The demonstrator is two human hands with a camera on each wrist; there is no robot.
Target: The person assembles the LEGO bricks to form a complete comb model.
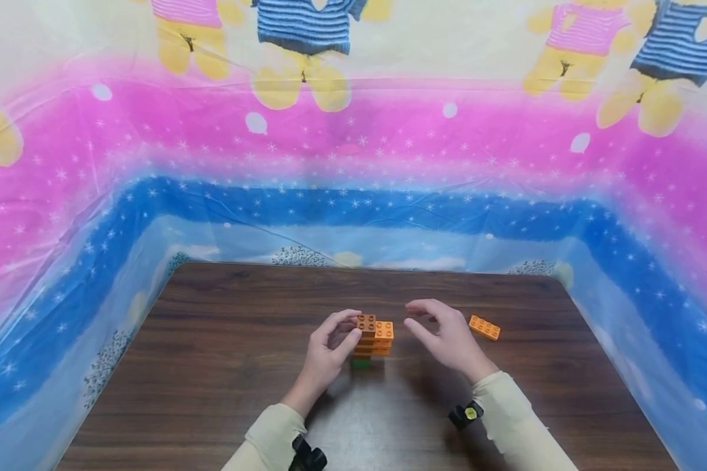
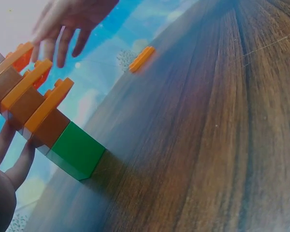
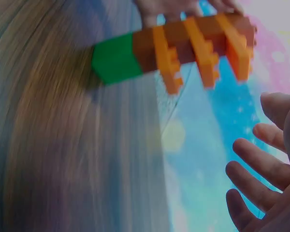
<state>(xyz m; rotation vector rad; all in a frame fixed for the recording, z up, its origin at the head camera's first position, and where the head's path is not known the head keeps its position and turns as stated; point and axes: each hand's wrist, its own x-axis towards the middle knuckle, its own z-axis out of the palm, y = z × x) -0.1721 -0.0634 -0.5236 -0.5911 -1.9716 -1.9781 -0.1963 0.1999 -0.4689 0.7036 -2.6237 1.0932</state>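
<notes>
A tower of toy building bricks (image 1: 366,326) stands upright on the table: a green brick (image 2: 79,151) at the bottom, then brown bricks (image 3: 176,35) alternating with thin orange bricks (image 3: 201,54) that jut out to the right. A brown brick forms the top. My left hand (image 1: 324,352) holds the tower's left side, thumb in front and fingers curled toward the back. My right hand (image 1: 448,333) is raised to the right of the tower, apart from it, with relaxed, spread fingers and nothing in them. A loose thin orange brick (image 1: 484,328) lies beyond the right hand.
The brown wood-grain table (image 1: 241,399) carries the tower and the loose brick. A printed pink and blue cloth (image 1: 353,209) hangs around its back and sides. Each wrist wears a small black camera, such as the right one (image 1: 465,414).
</notes>
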